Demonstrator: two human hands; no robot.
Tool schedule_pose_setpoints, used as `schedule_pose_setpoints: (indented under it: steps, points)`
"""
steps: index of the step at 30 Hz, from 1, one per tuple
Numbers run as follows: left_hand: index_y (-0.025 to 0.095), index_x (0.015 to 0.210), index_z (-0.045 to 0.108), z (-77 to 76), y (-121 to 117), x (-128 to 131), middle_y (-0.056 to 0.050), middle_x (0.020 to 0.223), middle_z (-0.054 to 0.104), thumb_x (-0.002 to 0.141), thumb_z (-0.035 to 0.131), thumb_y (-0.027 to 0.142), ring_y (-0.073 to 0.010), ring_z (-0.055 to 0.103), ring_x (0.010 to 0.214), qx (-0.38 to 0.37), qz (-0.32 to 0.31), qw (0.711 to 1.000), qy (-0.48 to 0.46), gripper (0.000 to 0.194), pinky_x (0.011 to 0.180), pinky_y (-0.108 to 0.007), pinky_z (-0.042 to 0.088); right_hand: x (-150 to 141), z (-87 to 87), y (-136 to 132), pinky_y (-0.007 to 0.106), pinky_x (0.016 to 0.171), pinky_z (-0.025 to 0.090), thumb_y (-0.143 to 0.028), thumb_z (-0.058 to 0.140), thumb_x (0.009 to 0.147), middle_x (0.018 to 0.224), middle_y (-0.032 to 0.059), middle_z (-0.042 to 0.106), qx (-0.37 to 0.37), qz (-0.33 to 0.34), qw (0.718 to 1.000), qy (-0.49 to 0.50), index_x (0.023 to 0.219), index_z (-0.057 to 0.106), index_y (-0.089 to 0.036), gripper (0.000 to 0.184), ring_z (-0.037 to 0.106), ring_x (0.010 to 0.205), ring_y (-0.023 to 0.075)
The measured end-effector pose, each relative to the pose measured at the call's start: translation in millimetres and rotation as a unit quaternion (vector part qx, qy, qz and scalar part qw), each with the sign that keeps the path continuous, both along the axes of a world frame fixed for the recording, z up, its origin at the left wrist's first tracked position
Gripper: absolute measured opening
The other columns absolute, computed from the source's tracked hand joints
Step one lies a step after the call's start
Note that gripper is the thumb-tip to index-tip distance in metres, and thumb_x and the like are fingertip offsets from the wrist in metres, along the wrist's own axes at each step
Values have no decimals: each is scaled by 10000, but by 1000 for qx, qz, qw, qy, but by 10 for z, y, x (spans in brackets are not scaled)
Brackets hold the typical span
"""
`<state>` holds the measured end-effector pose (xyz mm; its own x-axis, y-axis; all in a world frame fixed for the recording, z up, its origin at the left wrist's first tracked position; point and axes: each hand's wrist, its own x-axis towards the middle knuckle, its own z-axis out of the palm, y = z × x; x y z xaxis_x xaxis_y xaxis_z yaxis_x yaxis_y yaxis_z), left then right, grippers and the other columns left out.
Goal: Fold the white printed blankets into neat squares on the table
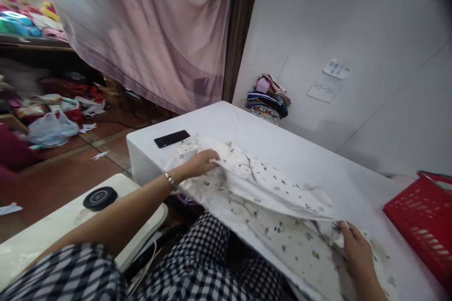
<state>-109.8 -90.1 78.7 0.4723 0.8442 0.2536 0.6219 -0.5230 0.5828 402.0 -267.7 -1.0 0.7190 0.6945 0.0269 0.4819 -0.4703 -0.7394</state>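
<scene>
A white printed cloth (pixel 282 235) with small leaf and animal motifs spreads over the near side of the table and hangs past its edge toward my lap. My left hand (pixel 203 162) pinches its upper edge near the left end. At the right end my right hand (pixel 356 247) grips the same edge, thumb on top. Between both hands that edge is drawn fairly straight and lifted, showing a plain white strip. Whether the cloth is a sewn garment or a flat piece I cannot tell.
A black phone (pixel 172 138) lies on the white-covered table (pixel 219 120). Folded clothes (pixel 267 99) are stacked by the wall, and a red basket (pixel 423 216) stands at the right. A white stand with a round black object (pixel 100 198) is at my left, beyond it a plastic bag (pixel 52 128).
</scene>
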Motion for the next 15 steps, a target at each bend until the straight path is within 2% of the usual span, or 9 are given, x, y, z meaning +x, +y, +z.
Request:
schedule_pose_setpoints:
  steps: [3,5,7,11,15]
  points:
    - [158,919,645,210,447,211,-54,920,666,818,433,428,-192,593,835,-90,29,995,41,358,753,-276,453,-27,61,42,354,831,425,-649,476,675,936,61,684,-1,5,1000,8,870,658,-213,511,577,962,272]
    - [142,922,652,220,718,393,-87,990,667,796,465,422,-213,599,878,-133,72,983,108,360,759,-277,452,-46,96,64,351,822,433,-649,475,674,903,61,686,-8,3,1000,12,845,658,-208,506,583,942,268]
    - [123,878,664,134,903,565,-128,1010,664,765,515,383,-239,602,905,-150,88,974,144,321,777,-298,449,-49,110,77,348,819,437,-645,469,677,891,61,688,-14,5,1000,9,832,660,-208,501,586,934,264]
    - [111,829,669,-100,996,750,-157,947,671,776,502,337,-256,605,903,-151,102,971,156,286,792,-330,447,4,65,82,346,812,440,-642,477,676,884,57,695,-18,16,1000,-1,849,670,-209,504,592,916,259]
    - [136,1027,633,-151,904,728,-147,1077,635,801,485,397,-260,577,981,-120,120,976,133,375,819,-335,441,77,-25,94,341,779,449,-641,465,708,859,45,702,-1,25,999,-35,855,680,-214,501,609,876,246]
